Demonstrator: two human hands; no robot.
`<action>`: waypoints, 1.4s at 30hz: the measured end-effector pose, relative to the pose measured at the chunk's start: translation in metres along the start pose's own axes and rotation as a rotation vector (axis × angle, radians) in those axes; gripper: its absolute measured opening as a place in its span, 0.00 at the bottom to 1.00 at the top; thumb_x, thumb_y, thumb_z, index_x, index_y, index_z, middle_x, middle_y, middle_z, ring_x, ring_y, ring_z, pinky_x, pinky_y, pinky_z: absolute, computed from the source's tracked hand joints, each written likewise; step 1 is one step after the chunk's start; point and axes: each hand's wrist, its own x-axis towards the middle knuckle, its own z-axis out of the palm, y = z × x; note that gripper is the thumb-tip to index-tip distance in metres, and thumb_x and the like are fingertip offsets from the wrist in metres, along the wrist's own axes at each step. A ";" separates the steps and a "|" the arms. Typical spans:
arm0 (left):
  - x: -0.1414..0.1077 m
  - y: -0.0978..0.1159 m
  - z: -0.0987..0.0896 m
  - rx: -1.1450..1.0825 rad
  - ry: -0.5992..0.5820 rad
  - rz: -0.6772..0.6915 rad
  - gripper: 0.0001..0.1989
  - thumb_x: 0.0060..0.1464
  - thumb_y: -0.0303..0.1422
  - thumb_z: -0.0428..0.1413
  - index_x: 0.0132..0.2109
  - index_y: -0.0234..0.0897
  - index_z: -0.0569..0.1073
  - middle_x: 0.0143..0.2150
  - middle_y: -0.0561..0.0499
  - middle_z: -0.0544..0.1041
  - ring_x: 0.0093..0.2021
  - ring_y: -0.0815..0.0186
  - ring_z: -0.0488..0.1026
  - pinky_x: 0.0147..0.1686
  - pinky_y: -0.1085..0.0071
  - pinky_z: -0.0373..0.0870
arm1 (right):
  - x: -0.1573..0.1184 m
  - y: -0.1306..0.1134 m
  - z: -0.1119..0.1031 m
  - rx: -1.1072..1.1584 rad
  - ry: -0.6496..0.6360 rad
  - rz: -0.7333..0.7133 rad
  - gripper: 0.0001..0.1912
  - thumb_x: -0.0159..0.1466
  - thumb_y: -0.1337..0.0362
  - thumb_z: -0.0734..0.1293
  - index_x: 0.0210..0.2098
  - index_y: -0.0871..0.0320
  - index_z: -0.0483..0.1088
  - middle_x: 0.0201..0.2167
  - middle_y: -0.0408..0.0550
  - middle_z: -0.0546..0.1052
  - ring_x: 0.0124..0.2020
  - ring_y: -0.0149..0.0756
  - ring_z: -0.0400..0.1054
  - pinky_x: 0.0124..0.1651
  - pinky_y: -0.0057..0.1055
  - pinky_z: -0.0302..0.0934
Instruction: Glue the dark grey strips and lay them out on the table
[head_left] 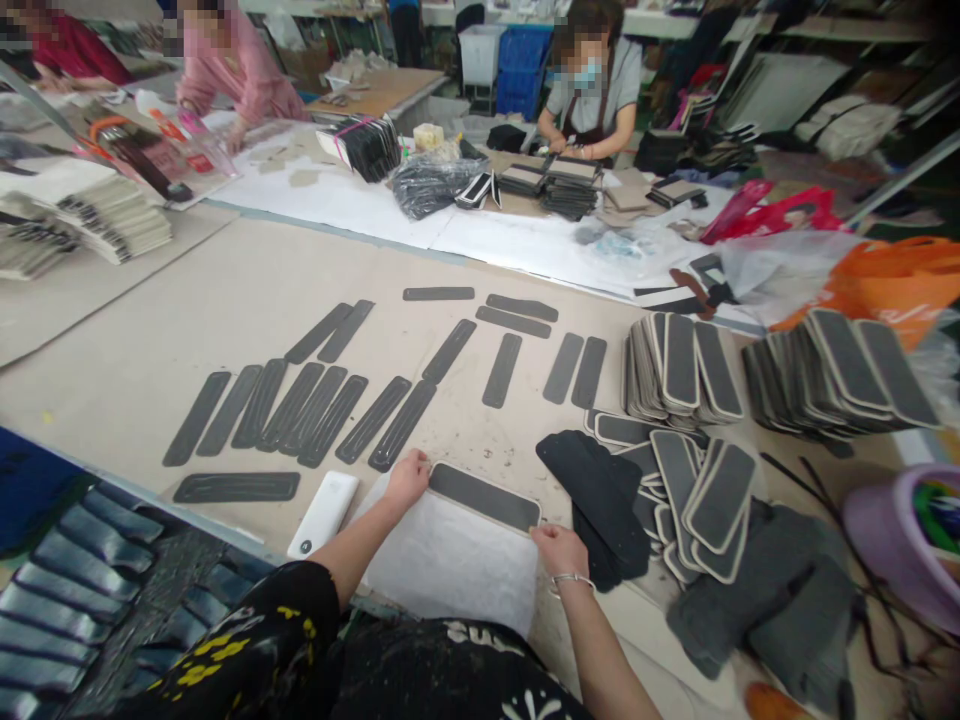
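A long dark grey strip with a cream edge (484, 495) lies in front of me, over the far side of a white sheet (450, 560). My left hand (409, 478) pinches its left end. At its right end, the fingers of my right hand (562, 552), with a bracelet at the wrist, are closed on the corner. To the right are black fabric pieces (592, 500) in an overlapping pile. Beyond them lies a loose heap of cream-edged strips (720, 495). Several plain dark strips (409, 425) are spread across the table ahead and to the left.
A white power bank-like block (324, 515) rests left of my left arm. Stacks of edged strips (679, 365) stand at the right, near a purple bucket (892, 530). Across the table, a masked person (592, 100) works behind dark stacked pieces (570, 190). Another person in pink (240, 70) leans over the table.
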 end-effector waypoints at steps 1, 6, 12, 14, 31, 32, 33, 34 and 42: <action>-0.001 -0.001 -0.001 -0.011 0.005 0.002 0.10 0.57 0.26 0.49 0.46 0.33 0.70 0.33 0.49 0.77 0.38 0.65 0.74 0.41 0.72 0.64 | 0.000 0.000 0.000 -0.003 -0.001 0.004 0.14 0.57 0.51 0.62 0.28 0.50 0.76 0.29 0.43 0.79 0.34 0.36 0.72 0.34 0.27 0.58; -0.007 -0.006 -0.001 -0.060 -0.005 0.071 0.10 0.53 0.30 0.56 0.43 0.34 0.70 0.31 0.52 0.74 0.35 0.67 0.72 0.39 0.73 0.64 | -0.001 -0.003 -0.002 -0.010 -0.013 0.021 0.14 0.57 0.51 0.63 0.27 0.50 0.76 0.28 0.43 0.78 0.35 0.37 0.72 0.34 0.27 0.58; -0.006 -0.008 0.004 -0.093 0.000 0.075 0.12 0.50 0.28 0.59 0.43 0.34 0.69 0.30 0.54 0.71 0.34 0.68 0.70 0.36 0.73 0.63 | -0.001 -0.004 -0.003 -0.009 -0.017 0.010 0.14 0.57 0.51 0.62 0.28 0.50 0.76 0.29 0.43 0.78 0.34 0.36 0.72 0.35 0.27 0.58; -0.005 -0.007 0.004 -0.087 -0.002 0.071 0.12 0.50 0.28 0.59 0.43 0.34 0.69 0.30 0.54 0.71 0.34 0.67 0.70 0.36 0.73 0.63 | 0.000 -0.003 -0.003 -0.005 -0.016 0.011 0.14 0.57 0.51 0.62 0.27 0.50 0.75 0.27 0.43 0.78 0.33 0.36 0.72 0.34 0.28 0.58; -0.002 -0.029 0.024 -0.168 0.100 0.421 0.11 0.55 0.27 0.51 0.42 0.38 0.77 0.39 0.48 0.71 0.41 0.64 0.71 0.44 0.68 0.70 | -0.001 -0.007 -0.002 0.048 0.023 0.028 0.12 0.56 0.54 0.64 0.25 0.52 0.75 0.25 0.42 0.77 0.30 0.33 0.71 0.32 0.25 0.57; -0.002 -0.029 0.024 -0.167 0.101 0.416 0.11 0.55 0.27 0.52 0.42 0.38 0.77 0.39 0.48 0.71 0.41 0.64 0.71 0.44 0.68 0.70 | -0.001 -0.007 -0.002 0.046 0.022 0.028 0.12 0.56 0.54 0.64 0.25 0.52 0.75 0.25 0.42 0.77 0.30 0.33 0.71 0.31 0.25 0.57; -0.002 -0.028 0.024 -0.165 0.102 0.410 0.11 0.54 0.27 0.52 0.42 0.38 0.77 0.38 0.48 0.71 0.40 0.64 0.71 0.44 0.68 0.70 | -0.001 -0.007 -0.002 0.043 0.021 0.027 0.12 0.56 0.54 0.64 0.25 0.52 0.75 0.26 0.42 0.77 0.31 0.33 0.71 0.31 0.25 0.57; -0.002 -0.028 0.024 -0.164 0.103 0.405 0.11 0.54 0.27 0.52 0.41 0.37 0.77 0.38 0.48 0.71 0.40 0.64 0.71 0.44 0.68 0.70 | -0.001 -0.007 -0.002 0.037 0.020 0.025 0.12 0.56 0.54 0.64 0.25 0.52 0.75 0.26 0.42 0.77 0.31 0.33 0.71 0.31 0.25 0.56; -0.001 -0.026 0.021 -0.140 0.095 0.377 0.11 0.54 0.27 0.53 0.42 0.38 0.77 0.38 0.49 0.72 0.40 0.65 0.71 0.44 0.69 0.69 | -0.008 -0.014 -0.004 -0.082 0.022 -0.038 0.14 0.58 0.53 0.60 0.27 0.52 0.73 0.28 0.44 0.78 0.33 0.36 0.71 0.34 0.28 0.57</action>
